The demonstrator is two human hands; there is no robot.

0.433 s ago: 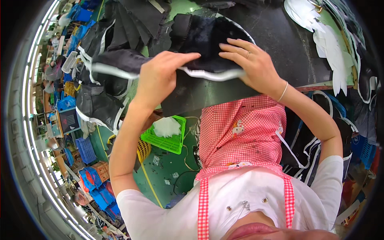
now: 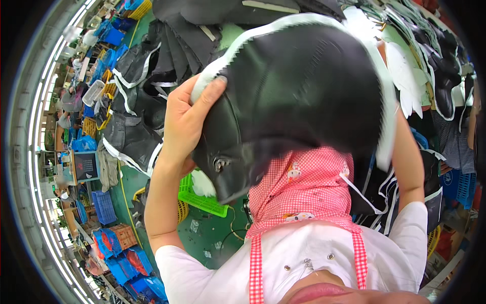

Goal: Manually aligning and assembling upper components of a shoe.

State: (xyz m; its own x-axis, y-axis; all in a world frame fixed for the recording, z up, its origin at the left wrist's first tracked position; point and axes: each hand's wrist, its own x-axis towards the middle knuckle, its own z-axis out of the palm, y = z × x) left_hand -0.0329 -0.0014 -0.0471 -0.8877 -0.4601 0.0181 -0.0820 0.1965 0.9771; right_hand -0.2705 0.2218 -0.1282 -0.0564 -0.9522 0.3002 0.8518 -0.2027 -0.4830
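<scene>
A black, smooth, leather-like boot upper point(image 2: 298, 91) is spread out in front of me, raised over the table's near edge. White edging with a zigzag border point(image 2: 242, 44) runs round its curved rim. My left hand point(image 2: 186, 117) is closed on the left edge, thumb on the black face and fingers behind. Below that hand, a small round metal fitting point(image 2: 219, 164) shows on a narrower flap. My right forearm point(image 2: 408, 157) reaches up behind the right edge; the piece hides most of that hand, so its fingers cannot be made out.
Similar black pieces with white edging point(image 2: 132, 133) are heaped at the left. Flat black sheets point(image 2: 177, 48) lie at the far side. White cut pieces point(image 2: 405, 76) sit at the far right. A green basket point(image 2: 202, 200) stands on the floor below my left forearm.
The black piece lay low on the table, dark lining showing, under both hands. Now it is lifted and turned, smooth face toward me. My right hand has gone behind its right edge.
</scene>
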